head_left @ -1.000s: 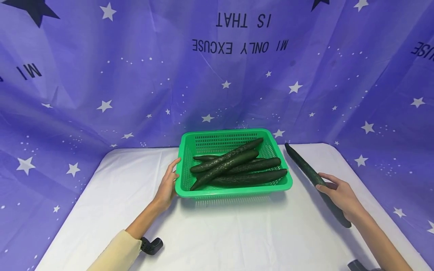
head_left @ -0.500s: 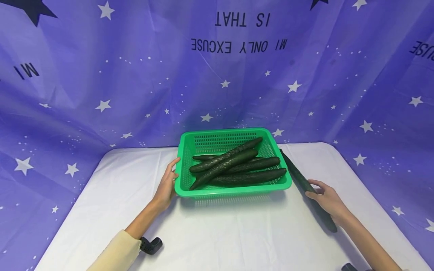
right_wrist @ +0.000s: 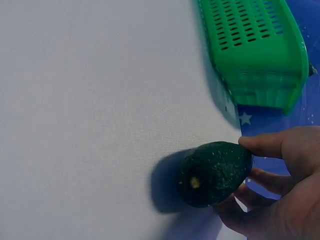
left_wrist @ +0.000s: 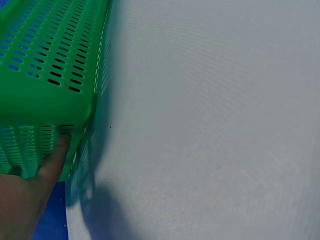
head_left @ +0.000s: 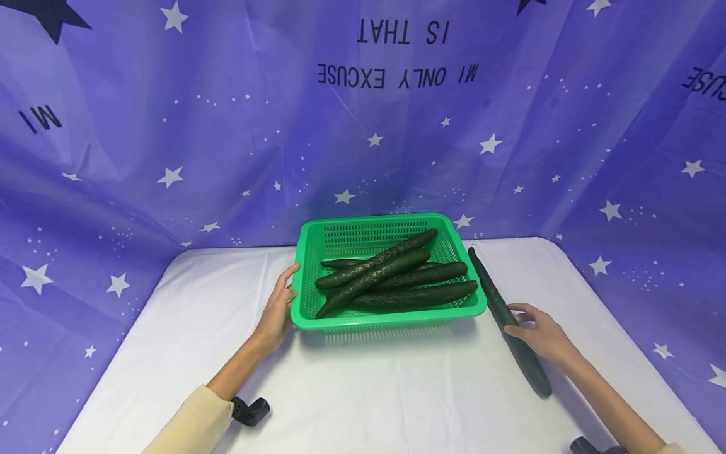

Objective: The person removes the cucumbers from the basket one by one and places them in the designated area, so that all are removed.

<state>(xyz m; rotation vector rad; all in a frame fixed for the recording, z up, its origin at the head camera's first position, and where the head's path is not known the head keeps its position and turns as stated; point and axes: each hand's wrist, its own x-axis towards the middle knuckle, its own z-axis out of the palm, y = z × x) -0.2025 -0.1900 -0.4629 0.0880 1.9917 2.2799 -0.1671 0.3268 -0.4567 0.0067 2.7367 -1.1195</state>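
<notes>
Slanting between right fingers [right_wrist: 274, 182], a cucumber [right_wrist: 216, 174]

Six cucumbers counted: five visible in the basket, one [head_left: 499, 309] in my right hand [head_left: 539, 334]. Baskets: one green plastic basket [head_left: 391, 320]. Hands: two, that right one plus my left hand [head_left: 275, 318]. Black wrist devices [head_left: 249, 412]: two. White-covered table [head_left: 391, 391]: one. Black backdrop stars [head_left: 52, 16]: two, both cut off.
</notes>
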